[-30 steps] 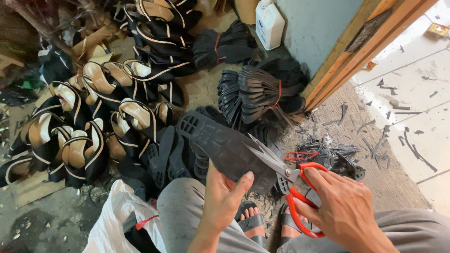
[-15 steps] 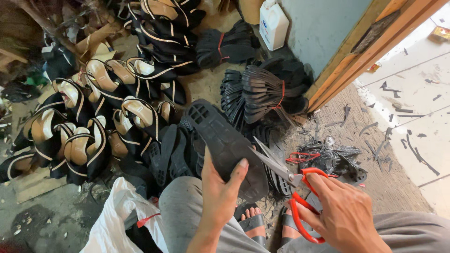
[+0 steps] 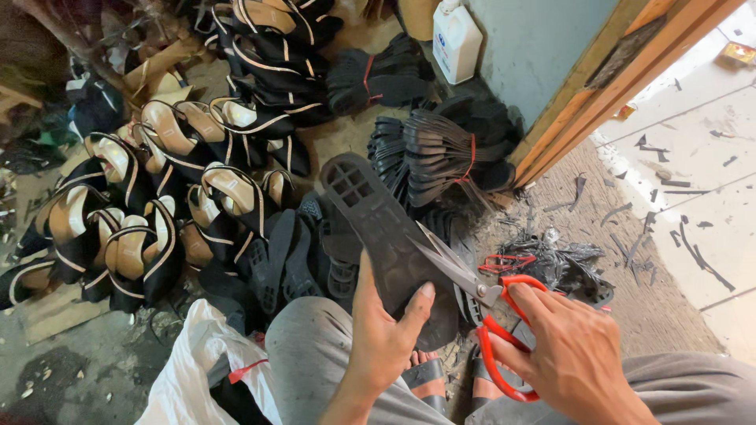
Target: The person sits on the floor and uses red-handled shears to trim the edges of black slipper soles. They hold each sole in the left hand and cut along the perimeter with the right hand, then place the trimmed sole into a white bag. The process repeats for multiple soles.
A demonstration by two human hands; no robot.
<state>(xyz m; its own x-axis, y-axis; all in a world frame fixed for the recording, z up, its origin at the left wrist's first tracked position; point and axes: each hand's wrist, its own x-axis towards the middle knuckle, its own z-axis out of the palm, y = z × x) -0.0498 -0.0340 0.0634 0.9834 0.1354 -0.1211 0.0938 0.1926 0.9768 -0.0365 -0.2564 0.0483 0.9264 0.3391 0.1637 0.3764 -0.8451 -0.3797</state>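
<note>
Your left hand [image 3: 382,338] grips the black shoe sole [image 3: 386,240] near its lower end, holding it up over your knees, while your right hand [image 3: 571,354] is closed through the red-handled scissors [image 3: 480,303], blades biting its right edge. Your thumb sits close to the blades; a slip could nick it.

1. We are in a small shoe workshop, down on the floor.
2. We see many sandals [image 3: 150,197] in a big heap, all black and tan.
3. We see black soles tied in bundles [image 3: 441,149] with red bands.
4. Little black scraps [image 3: 551,256] lie all over the dirty ground.
5. A black sole [image 3: 386,236] and red-handled scissors [image 3: 488,315] are in use.
6. A white jug [image 3: 457,39] stands by the wall.
</note>
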